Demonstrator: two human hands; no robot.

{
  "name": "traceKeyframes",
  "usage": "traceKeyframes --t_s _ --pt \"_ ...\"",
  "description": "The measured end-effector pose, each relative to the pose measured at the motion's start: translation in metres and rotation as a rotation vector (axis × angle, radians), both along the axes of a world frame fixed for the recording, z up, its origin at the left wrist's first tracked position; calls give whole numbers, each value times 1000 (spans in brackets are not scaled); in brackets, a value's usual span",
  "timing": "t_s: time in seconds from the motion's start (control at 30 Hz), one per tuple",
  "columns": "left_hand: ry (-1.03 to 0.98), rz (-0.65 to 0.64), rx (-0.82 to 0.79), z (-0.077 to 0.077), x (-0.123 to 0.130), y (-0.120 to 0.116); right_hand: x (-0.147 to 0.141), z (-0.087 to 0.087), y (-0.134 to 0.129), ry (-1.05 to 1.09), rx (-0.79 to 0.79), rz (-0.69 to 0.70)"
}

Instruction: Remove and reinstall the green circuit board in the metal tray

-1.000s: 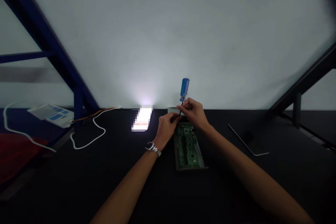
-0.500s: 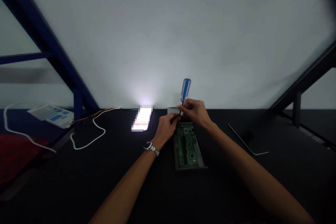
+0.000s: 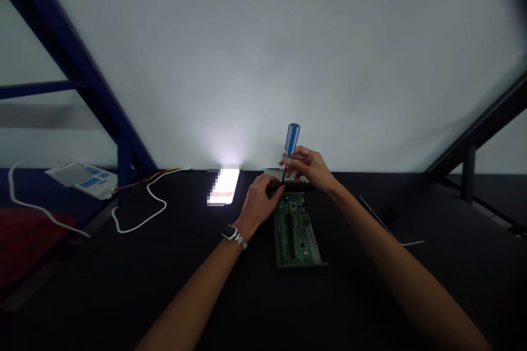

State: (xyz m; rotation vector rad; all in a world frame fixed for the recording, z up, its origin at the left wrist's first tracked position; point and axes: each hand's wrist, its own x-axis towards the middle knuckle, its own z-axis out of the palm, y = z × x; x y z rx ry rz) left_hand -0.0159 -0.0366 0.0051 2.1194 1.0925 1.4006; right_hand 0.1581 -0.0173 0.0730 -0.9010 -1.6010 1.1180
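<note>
A screwdriver (image 3: 292, 139) with a clear and blue handle stands nearly upright, tip down, tilted slightly right at the top. The fingers of my right hand (image 3: 310, 168) are closed on it near the base of the handle. My left hand (image 3: 261, 197) has its thumb and fingers bent around the screwdriver's tip; whatever they grip there is too dark and small to make out. Just nearer to me lies a green circuit board (image 3: 297, 230) in a metal tray-like frame. Behind my hands, a flat light-coloured piece (image 3: 272, 172) is partly hidden by my fingers.
A brightly lit, blurred-out screen (image 3: 224, 186) lies left of my hands. Farther left are a white cable (image 3: 164, 205) and a white-and-blue card or packet (image 3: 88, 180). A thin bent rod (image 3: 411, 243) rests at right. Blue frame bars (image 3: 82, 77) slant up at left.
My right hand has shifted up from the shaft toward the handle, its fingers a little more spread. My left wrist has turned, showing the watch face. The screwdriver stays almost in place.
</note>
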Motion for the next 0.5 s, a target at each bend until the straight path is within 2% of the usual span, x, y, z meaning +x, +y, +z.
traceKeyframes --t_s 0.07,0.17,0.27,0.5 --pt "43 11 67 1 -1 -11 0 1 1 -3 -21 13" --pt "128 -177 48 -4 1 -30 1 2 3 -4 -53 31" --pt "215 -279 -6 -11 6 -42 0 0 6 26 -70 48" --pt "307 -265 -15 -14 18 -47 -12 -5 6 109 12 -35"
